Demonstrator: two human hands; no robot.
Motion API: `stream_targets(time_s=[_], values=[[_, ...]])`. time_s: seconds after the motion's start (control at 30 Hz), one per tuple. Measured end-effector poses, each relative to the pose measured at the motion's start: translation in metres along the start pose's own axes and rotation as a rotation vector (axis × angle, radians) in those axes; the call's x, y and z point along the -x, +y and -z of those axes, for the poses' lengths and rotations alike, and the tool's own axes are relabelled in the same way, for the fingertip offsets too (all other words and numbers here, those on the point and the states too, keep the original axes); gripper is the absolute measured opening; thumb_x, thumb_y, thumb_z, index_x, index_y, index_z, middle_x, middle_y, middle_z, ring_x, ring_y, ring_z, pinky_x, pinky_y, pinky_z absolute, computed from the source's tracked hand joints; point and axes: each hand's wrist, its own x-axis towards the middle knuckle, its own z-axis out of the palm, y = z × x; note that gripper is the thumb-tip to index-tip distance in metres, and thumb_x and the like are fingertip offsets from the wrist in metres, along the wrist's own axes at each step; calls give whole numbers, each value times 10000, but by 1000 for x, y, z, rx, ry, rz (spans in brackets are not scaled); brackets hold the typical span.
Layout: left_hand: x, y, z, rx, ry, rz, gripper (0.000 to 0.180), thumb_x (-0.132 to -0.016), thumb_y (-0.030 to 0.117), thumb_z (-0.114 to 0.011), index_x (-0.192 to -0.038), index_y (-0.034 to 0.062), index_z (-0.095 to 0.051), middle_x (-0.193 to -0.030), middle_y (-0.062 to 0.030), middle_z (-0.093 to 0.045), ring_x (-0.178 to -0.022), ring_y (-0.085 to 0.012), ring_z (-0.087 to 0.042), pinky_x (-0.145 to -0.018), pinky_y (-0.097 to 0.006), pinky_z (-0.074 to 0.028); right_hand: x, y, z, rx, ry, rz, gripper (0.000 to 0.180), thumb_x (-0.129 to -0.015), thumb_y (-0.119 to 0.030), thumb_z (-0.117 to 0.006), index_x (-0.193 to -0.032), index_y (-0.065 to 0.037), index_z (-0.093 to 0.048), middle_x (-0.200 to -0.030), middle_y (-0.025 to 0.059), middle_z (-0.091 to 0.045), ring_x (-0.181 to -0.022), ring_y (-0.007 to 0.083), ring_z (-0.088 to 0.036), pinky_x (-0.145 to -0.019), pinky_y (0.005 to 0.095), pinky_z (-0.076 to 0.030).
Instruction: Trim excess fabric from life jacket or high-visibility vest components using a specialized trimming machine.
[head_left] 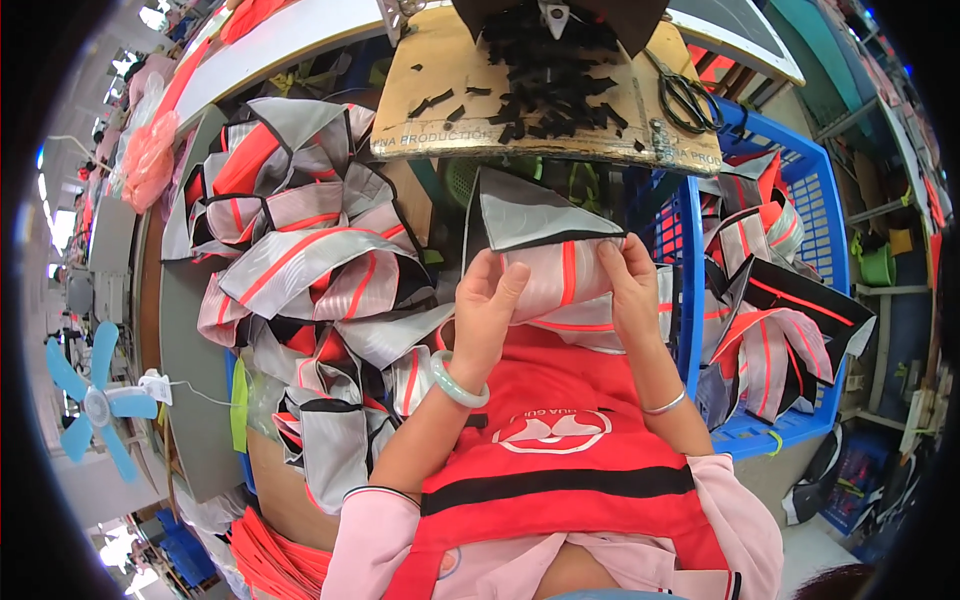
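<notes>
My left hand (487,310) and my right hand (628,290) both grip a grey reflective fabric piece (545,240) with an orange stripe and black trim, held up over my lap. The left hand pinches its lower left edge and wears a pale green bangle. The right hand pinches the right edge and has a thin silver bracelet at the wrist. A red apron (560,440) with a black band covers my lap under the piece.
A heap of similar grey and orange pieces (310,260) lies at my left. A blue plastic crate (810,230) with more pieces stands at my right. A cardboard board (550,100) with black scraps and scissors (685,95) is ahead. A blue fan (95,400) sits far left.
</notes>
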Motion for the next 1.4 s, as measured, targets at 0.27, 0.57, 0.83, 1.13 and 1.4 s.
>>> stream_targets(time_s=[0.27, 0.57, 0.83, 1.13, 1.4], values=[[25, -7, 12, 216, 116, 209, 325, -915, 124, -601, -1222, 24, -572, -1157, -30, -617, -1069, -108, -548, -947, -277, -409, 38, 7, 10, 128, -145, -50, 76, -947, -116, -578, -976, -47, -587, -881, -58, -575, -805, 16, -501, -732, 174, -418], [50, -30, 36, 232, 69, 342, 366, -880, 37, -621, -1237, 27, -544, -1176, -46, -614, -1077, -133, -572, -940, -285, -443, 51, 25, 30, 252, -237, -281, 275, -941, -178, -590, -1144, 7, -582, -976, -1, -622, -880, 45, -551, -799, 205, -445], [60, -44, 37, 93, 58, 355, 373, -878, 43, -635, -1239, 37, -542, -1181, -42, -609, -1069, -125, -568, -923, -276, -441, 53, 25, 26, 152, -205, -398, 348, -924, -178, -616, -1212, 12, -572, -1072, 21, -627, -986, 83, -550, -875, 246, -439], [62, -58, 37, 101, 41, 373, 408, -878, 46, -636, -1266, 15, -514, -1201, -57, -596, -1085, -131, -561, -925, -275, -440, 51, 34, 38, 134, -173, -419, 280, -909, -193, -640, -1116, -4, -637, -990, 13, -649, -910, 70, -558, -822, 220, -430], [61, -57, 23, -70, 104, 283, 270, -914, 84, -613, -1164, -18, -603, -1078, -41, -647, -991, -94, -573, -879, -248, -451, 51, 38, 31, 28, -21, -383, 189, -908, -124, -631, -1056, -9, -654, -937, 3, -668, -829, 52, -593, -743, 202, -470]])
